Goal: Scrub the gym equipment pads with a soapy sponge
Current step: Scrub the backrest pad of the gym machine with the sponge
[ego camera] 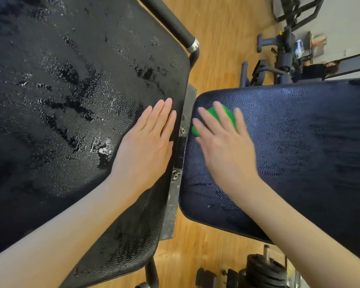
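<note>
Your left hand lay flat with its fingers straight and held close together, palm down near the right edge of the black pad. Your right hand was pressed over the green sponge, fingers spread across its top, on the left end of the blue pad; the hand was blurred, so you were probably mid-stroke.

The black pad carried streaks and patches of suds and wet film over most of its face (heaviest through the middle and by your left wrist), so I judged it already scrubbed, or at least well soaped. The blue pad showed a duller, faintly streaked sheen near your right hand, with no clear suds that I could pick out, which suggested the scrubbing there had only begun at the near end. Its far stretch to the right looked as yet unworked, though the shine made that hard to tell.

Between the two pads ran the bare metal bracket with its bolts. Below lay the wooden floor, with other gym frames beyond and weight plates at the bottom.
</note>
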The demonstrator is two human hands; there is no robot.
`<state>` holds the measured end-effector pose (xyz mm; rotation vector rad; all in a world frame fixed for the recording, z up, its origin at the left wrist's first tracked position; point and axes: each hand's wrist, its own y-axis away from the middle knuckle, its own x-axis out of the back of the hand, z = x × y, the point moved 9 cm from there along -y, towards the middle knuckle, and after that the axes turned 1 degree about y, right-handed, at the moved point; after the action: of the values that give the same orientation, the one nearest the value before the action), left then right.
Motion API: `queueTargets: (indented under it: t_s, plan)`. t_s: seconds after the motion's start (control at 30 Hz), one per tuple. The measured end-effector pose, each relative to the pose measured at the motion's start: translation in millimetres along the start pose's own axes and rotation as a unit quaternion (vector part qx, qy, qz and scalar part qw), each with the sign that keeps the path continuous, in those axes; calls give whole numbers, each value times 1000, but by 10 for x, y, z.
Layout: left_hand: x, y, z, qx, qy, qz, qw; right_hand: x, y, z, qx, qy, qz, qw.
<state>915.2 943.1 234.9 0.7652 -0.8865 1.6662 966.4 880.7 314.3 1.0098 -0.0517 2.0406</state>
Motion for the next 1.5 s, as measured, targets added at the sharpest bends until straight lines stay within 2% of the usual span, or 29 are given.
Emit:
queueTargets:
  t_s: [0.07,0.13,0.27,0.33,0.47,0.6,0.67,0.73,0.8,0.87,1.03,1.1,1.17,1.27,1.37,1.43,1.5]
  plan:
    - [-9,3,-1,-1,-4,0,1000,-96,-92,-209,45,0,-18,999]
    - [-30,6,-5,-3,-1,-16,1000,-43,6,-89,59,-8,-16,998]
    - [-12,15,7,-2,-8,-21,1000,190,339,346,-18,-19,22,999]
    - [-11,11,14,0,-10,-19,1000,127,213,180,-28,-23,17,999]
    - [-26,14,13,-3,-24,-23,999,-70,53,-286,56,-29,-15,998]
    - [-32,20,11,-4,-26,-27,999,166,396,234,2,-45,23,999]
    - [-33,17,10,-2,-26,-27,999,212,423,277,-28,-46,36,998]
    - [-34,14,4,-2,-24,-25,999,85,261,-27,-9,-42,20,999]
    - [-30,10,10,-6,-26,-21,999,-50,170,-384,51,-46,5,998]
    - [-33,10,11,-10,-26,-24,999,-54,227,-371,82,-60,4,995]
    - [-47,22,13,-11,-34,-34,999,168,522,87,-1,-75,39,996]
    - [-51,16,8,-10,-39,-38,998,65,393,-138,8,-62,19,998]
    - [-52,21,4,-9,-52,-59,997,-42,318,-392,56,-46,2,997]
    - [-9,119,2,20,-53,-89,994,34,422,-177,68,-62,17,996]
    - [33,303,22,48,-22,-59,997,170,607,99,21,-68,37,997]
    - [24,374,48,41,-24,-45,998,130,535,-16,9,-62,27,998]
    - [12,387,38,31,-34,-34,998,16,419,-319,40,-49,12,998]
